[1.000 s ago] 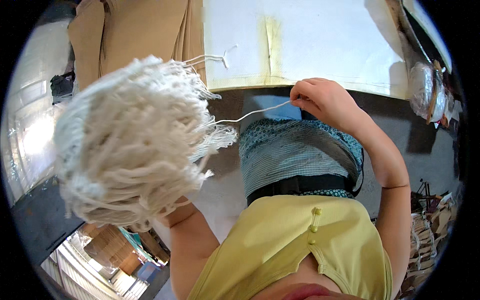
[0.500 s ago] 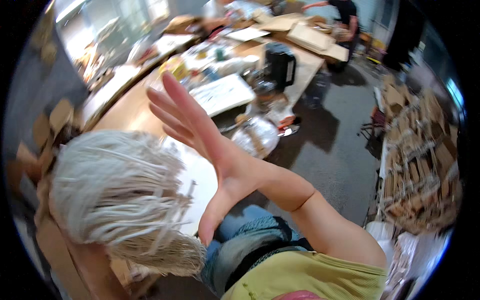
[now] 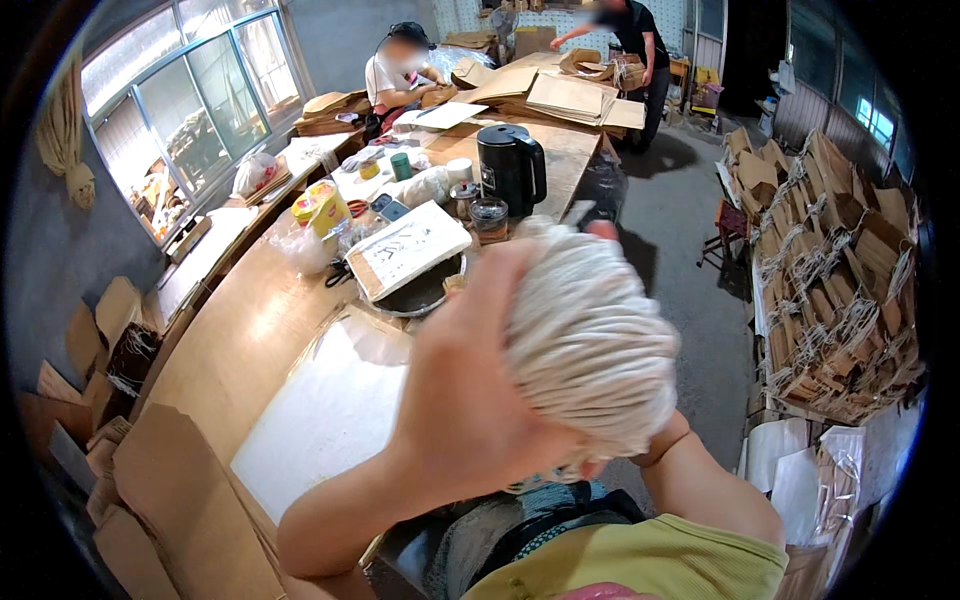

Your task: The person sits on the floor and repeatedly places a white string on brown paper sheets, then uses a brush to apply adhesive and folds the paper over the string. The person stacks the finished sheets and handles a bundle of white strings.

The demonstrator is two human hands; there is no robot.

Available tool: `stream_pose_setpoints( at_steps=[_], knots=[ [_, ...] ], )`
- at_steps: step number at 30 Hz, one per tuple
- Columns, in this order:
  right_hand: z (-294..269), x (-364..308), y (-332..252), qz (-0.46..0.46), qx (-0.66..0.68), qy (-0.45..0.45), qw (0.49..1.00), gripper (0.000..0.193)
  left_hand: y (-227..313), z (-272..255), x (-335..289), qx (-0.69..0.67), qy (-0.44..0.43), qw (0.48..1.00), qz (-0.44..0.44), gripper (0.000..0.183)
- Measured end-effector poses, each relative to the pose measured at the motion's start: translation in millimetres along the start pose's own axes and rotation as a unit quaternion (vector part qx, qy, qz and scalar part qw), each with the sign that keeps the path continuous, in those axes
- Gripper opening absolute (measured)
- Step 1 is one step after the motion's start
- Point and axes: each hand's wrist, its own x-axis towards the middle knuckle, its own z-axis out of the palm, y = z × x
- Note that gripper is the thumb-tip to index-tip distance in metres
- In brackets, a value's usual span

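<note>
A thick bundle of white cords [image 3: 595, 340] is held up in front of me, above the near side of the table. My left hand [image 3: 470, 370] is closed around its left side, the thumb and palm pressed against the strands. From the right, my right hand [image 3: 662, 436] reaches behind the bundle. Most of that hand is hidden, but a fingertip shows over the top of the cords, so it appears to grip the far side. Beyond the left hand, a white board [image 3: 405, 247] lies tilted on a dark round pan [image 3: 420, 297].
White sheets [image 3: 320, 430] and brown paper pieces [image 3: 180, 480] lie on the wooden table [image 3: 225, 340]. A black kettle [image 3: 508, 165] and glass jars [image 3: 489, 218] stand farther back. Tied paper-bag stacks [image 3: 835, 290] line the right. Two people [image 3: 640, 50] work at the far end.
The cord bundle has moved from the lower left to the middle. My right hand, spread and apart from it before, is now behind it. My left hand has come round into view.
</note>
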Motion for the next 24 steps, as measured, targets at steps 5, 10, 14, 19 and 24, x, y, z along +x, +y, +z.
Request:
stream_pose_setpoints(
  at_steps=[5, 10, 14, 19, 24],
  knots=[
    [-38.8, -32.7, 2.1, 0.049, -0.067, 0.140, 0.987, 0.139, -2.7, 36.6, 39.3, -0.050, -0.082, 0.995, -0.016, 0.079],
    [-68.6, -42.8, 26.5, 0.068, -0.103, 0.221, 0.967, 0.131, -34.0, 58.6, 76.1, -0.052, -0.212, 0.974, -0.051, 0.077],
    [-100.6, -48.9, -6.8, 0.059, -0.233, 0.305, 0.922, 0.124, -53.9, 62.9, 85.6, 0.009, -0.220, 0.975, 0.018, 0.088],
    [-161.3, -61.6, -10.9, 0.067, -0.327, 0.389, 0.859, 0.116, -94.9, 34.2, 83.5, 0.045, -0.131, 0.990, 0.028, 0.066],
    [-221.4, -105.2, -34.7, 0.121, -0.422, 0.464, 0.769, 0.109, -171.0, 9.8, 27.6, -0.129, -0.151, 0.950, -0.242, 0.033]
  ],
)
